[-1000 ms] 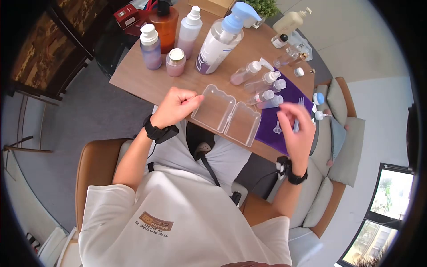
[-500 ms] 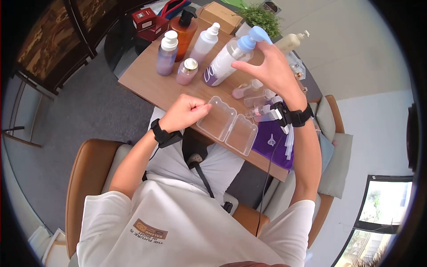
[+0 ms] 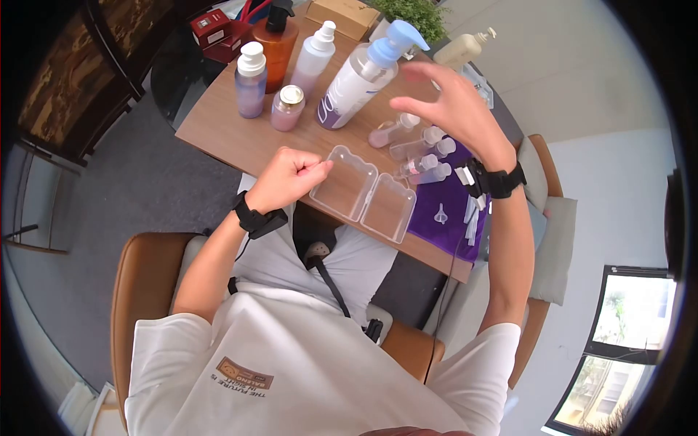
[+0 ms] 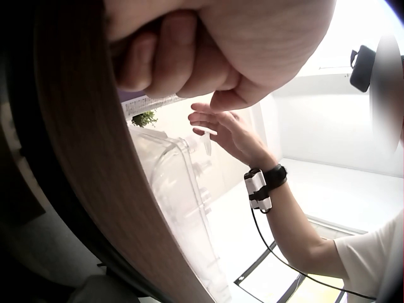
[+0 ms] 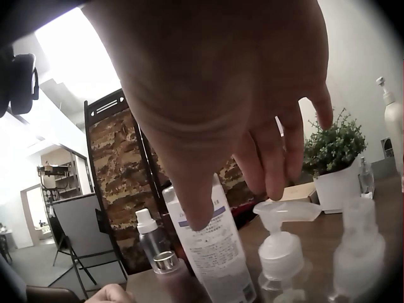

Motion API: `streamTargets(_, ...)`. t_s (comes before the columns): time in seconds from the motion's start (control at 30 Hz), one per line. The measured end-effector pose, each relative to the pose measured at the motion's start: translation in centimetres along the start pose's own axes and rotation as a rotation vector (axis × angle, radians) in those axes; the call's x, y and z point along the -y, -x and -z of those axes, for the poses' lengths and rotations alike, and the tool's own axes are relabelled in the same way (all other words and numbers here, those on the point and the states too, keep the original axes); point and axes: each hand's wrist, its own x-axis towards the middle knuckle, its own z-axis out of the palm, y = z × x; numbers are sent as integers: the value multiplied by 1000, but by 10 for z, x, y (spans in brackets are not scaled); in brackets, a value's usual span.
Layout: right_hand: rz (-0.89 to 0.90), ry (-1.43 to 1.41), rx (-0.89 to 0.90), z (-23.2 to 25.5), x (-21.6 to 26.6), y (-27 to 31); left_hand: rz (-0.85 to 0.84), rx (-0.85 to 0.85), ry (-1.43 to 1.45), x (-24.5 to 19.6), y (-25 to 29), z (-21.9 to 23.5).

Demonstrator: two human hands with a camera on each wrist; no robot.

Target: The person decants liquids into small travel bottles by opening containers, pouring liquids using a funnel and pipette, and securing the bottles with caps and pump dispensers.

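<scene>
My left hand [image 3: 289,176] rests at the table's near edge, fingers curled into a fist with nothing visible in it. Right beside its thumb lies a clear hinged plastic case [image 3: 345,183], spread open in two halves. My right hand [image 3: 462,109] is raised with fingers spread and holds nothing. It hovers over several small clear travel bottles [image 3: 416,147], just right of a large pump bottle [image 3: 350,89] with a light-blue pump head. Seen from the right wrist, a small bottle with a pump top [image 5: 281,252] stands below the fingers.
At the back left stand an orange pump bottle [image 3: 278,54], two white-capped bottles and a short pink jar [image 3: 288,109]. A purple cloth [image 3: 429,225] at the right bears a tiny funnel [image 3: 440,214] and clear sticks [image 3: 471,225]. Behind are a cardboard box [image 3: 342,18] and a plant [image 3: 414,16].
My right hand has gone up from over the purple cloth to the large pump bottle, then drawn slightly back to the small bottles' side. The left hand keeps its place by the case.
</scene>
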Motion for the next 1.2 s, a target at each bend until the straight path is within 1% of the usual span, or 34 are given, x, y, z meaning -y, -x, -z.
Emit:
streamTargets(0.07,105,-72,-135,-14,0,-11,8,-2,-2,-1,0,0)
streamTargets(0.17,8,-99,-59,-18,17,-24,20,-7,-8,-5,1,0)
streamTargets(0.27,-7,-160,-118,-27,22,-30,31,-12,-1,-7,1,-1)
streamTargets(0.37,-88,-172,-94,-29,25,-32,27,-17,2,-6,1,-1)
streamTargets(0.47,-119,-121,-75,-26,26,-32,10,-12,1,-5,0,-1)
streamTargets(0.57,-97,-165,-199,-23,23,-28,24,-17,-17,-6,0,-1)
streamTargets(0.63,-110,-204,-193,-2,34,-19,37,-21,-9,-7,1,-1)
streamTargets(0.73,-107,-276,-187,18,39,-10,-9,-149,54,-10,3,-1)
streamTargets(0.8,-72,-274,-222,25,42,-3,-206,-202,78,-26,0,0)
streamTargets(0.83,-76,-249,-200,32,45,-1,-302,-224,91,-38,-1,1)
streamTargets(0.87,-79,-227,-176,39,50,2,-340,-202,106,-48,-2,5)
streamTargets(0.9,-80,-206,-156,42,53,5,-338,-198,99,-58,-2,5)
streamTargets(0.93,-26,-319,-143,37,49,1,-342,-193,87,-68,-3,6)
streamTargets(0.97,-7,-283,-142,30,43,0,-351,-181,72,-76,-6,6)
streamTargets(1.0,10,-247,-145,21,38,0,-350,-167,61,-74,-6,6)
streamTargets(1.1,19,-159,-163,7,34,-1,-354,-108,-4,-60,-3,4)
streamTargets(1.17,9,-133,-133,-17,18,-8,-285,-98,-46,-53,8,3)
streamTargets(1.2,4,-142,-112,-20,18,-8,-269,-76,-32,-42,10,6)
